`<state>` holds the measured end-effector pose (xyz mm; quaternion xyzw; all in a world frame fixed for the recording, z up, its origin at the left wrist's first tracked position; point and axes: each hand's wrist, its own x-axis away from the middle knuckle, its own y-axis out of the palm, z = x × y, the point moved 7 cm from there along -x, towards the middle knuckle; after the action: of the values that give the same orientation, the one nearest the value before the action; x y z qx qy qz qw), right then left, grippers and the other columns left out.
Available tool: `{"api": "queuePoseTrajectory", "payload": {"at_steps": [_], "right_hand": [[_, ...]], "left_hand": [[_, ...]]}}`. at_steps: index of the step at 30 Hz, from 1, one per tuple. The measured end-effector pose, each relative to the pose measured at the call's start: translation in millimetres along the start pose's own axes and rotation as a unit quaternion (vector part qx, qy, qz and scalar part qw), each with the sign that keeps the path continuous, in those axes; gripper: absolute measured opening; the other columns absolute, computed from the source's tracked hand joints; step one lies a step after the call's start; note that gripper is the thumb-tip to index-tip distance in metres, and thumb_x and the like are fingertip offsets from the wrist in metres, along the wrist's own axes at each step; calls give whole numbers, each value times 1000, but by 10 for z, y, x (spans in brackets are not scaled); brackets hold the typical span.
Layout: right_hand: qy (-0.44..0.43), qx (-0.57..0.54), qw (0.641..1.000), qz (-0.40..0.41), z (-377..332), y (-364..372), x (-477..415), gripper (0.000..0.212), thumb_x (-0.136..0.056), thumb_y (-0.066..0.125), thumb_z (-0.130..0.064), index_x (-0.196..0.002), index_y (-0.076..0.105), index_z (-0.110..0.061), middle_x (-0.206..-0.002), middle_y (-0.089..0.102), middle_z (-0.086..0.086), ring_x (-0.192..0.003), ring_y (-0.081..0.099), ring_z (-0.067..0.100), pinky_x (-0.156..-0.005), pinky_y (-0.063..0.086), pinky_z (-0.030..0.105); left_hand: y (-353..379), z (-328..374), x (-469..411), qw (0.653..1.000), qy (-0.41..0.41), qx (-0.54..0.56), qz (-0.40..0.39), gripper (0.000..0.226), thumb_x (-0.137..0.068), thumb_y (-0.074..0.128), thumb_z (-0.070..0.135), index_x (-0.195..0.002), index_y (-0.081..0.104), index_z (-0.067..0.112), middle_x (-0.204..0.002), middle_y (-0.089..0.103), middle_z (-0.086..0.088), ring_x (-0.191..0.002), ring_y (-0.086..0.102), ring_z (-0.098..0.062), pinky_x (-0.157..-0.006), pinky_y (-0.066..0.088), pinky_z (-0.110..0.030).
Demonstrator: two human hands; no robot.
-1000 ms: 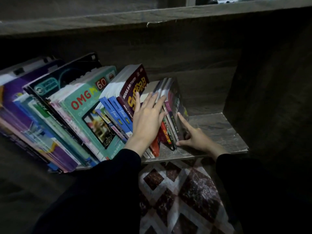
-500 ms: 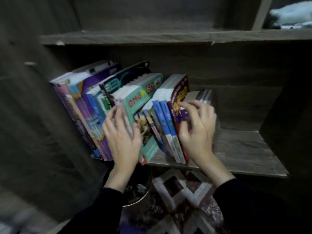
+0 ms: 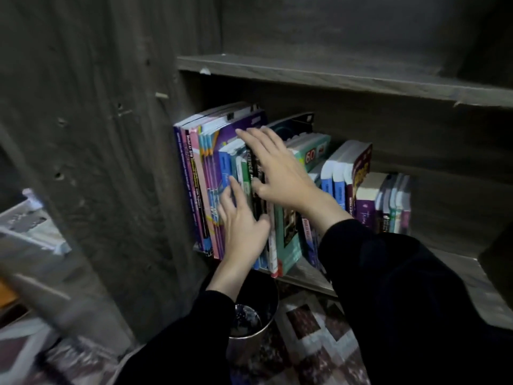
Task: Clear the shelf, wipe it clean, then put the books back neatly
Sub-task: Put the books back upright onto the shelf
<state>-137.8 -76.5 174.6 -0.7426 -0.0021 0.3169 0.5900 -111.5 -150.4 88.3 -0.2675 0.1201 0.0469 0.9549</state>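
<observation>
1. Bookcase side panel (image 3: 111, 162), dark and broad, closes the left end. The tallest books lean on it, which I take to be why they stand nearly upright.
2. Shelf (image 3: 458, 276) carries the whole row and has a bare stretch at its right end, past the last book. That is the only open room for sliding anything along. An upper board (image 3: 333, 76) sits close over the tall covers, so lifting one out would mean tilting it forward.
3. Books (image 3: 206, 176) run from tall at the left to short at the right. The middle ones, around a teal cover (image 3: 316, 147), slant leftward, and several reach right to the front edge.
4. Right hand (image 3: 280, 173) lies flat across the spines high up, fingers (image 3: 251, 138) straight and spread, gripping nothing. I'd guess it is pressing the row back and to the left.
5. Left hand (image 3: 241, 232) presses lower on the same spines, fingers likewise straight, thumb against a black spine (image 3: 256, 204).
6. Metal bin (image 3: 266, 298) stands on the floor just under the front edge, below the left wrist. A book nudged off could drop into it.
</observation>
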Motion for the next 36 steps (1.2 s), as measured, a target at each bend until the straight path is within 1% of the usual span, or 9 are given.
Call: {"api": "queuePoseTrajectory", "payload": {"at_steps": [4, 7, 11, 19, 24, 27, 30, 33, 36], "right_hand": [[15, 5, 999, 32, 129, -58, 119, 74, -82, 60, -29, -147, 25, -30, -157, 19, -4, -128, 40, 32, -94, 39, 38], [6, 22, 997, 76, 181, -115, 251, 71, -84, 63, -43, -143, 26, -29, -155, 22, -4, -117, 48, 30, -86, 41, 35], [19, 18, 993, 116, 220, -142, 387, 66, -82, 64, -34, -138, 29, -25, -152, 28, 0, -117, 49, 28, -88, 37, 31], [44, -10, 988, 147, 274, -176, 532, 65, -83, 65, -30, -135, 25, -31, -154, 25, -2, -129, 42, 24, -78, 41, 31], [27, -5, 989, 148, 269, -187, 526, 67, -83, 62, -33, -137, 23, -31, -151, 29, -1, -126, 43, 24, -82, 41, 29], [28, 25, 990, 139, 268, -196, 510, 72, -80, 57, -37, -142, 21, -32, -148, 28, -2, -123, 43, 20, -68, 44, 26], [23, 34, 991, 128, 267, -201, 506, 73, -80, 57, -38, -144, 21, -31, -145, 28, -1, -114, 46, 17, -55, 32, 15], [22, 29, 991, 125, 255, -206, 509, 69, -81, 54, -36, -143, 24, -31, -144, 29, 0, -113, 46, 18, -53, 30, 15], [24, 64, 991, 117, 230, -213, 492, 61, -82, 53, -36, -140, 35, -35, -144, 30, 2, -112, 49, 20, -52, 33, 19]], "left_hand": [[-40, -65, 74, 999, 23, 19, 33, 88, -87, 55, 4, -152, -2, 21, -154, 6, -2, -140, 3, -14, -109, 4, -22], [-83, -125, 124, 996, 50, 16, 69, 82, -85, 54, 0, -152, 11, 19, -150, 15, -6, -137, 11, -16, -114, 18, -35], [-104, -134, 158, 993, 73, 4, 89, 75, -84, 54, 0, -149, 21, 16, -144, 24, -6, -133, 19, -19, -110, 22, -32], [-19, -175, 75, 999, 38, -2, 29, 81, -92, 51, 8, -152, -2, 18, -153, 14, 1, -141, 9, -16, -98, 1, -9], [42, -49, 105, 997, 66, 36, 1, 79, -86, 52, 0, -152, 14, 23, -145, 25, 4, -134, 26, -11, -113, 26, -30], [102, -4, 178, 992, 70, 100, -44, 75, -87, 46, -6, -148, 22, 31, -148, 24, 12, -134, 20, 0, -109, 15, -20], [76, -65, 93, 982, 49, 179, -47, 63, -90, 43, -5, -141, 35, 31, -146, 37, 10, -135, 31, -4, -115, 23, -31], [-7, -5, 16, 978, 50, 200, -40, 56, -95, 45, 5, -140, 34, 38, -129, 50, 9, -115, 50, -7, -98, 45, -34], [-31, 129, 16, 987, 99, 107, -68, 83, -96, 42, 4, -141, 0, 61, -119, 46, 4, -96, 54, -16, -76, 46, -27]]}}
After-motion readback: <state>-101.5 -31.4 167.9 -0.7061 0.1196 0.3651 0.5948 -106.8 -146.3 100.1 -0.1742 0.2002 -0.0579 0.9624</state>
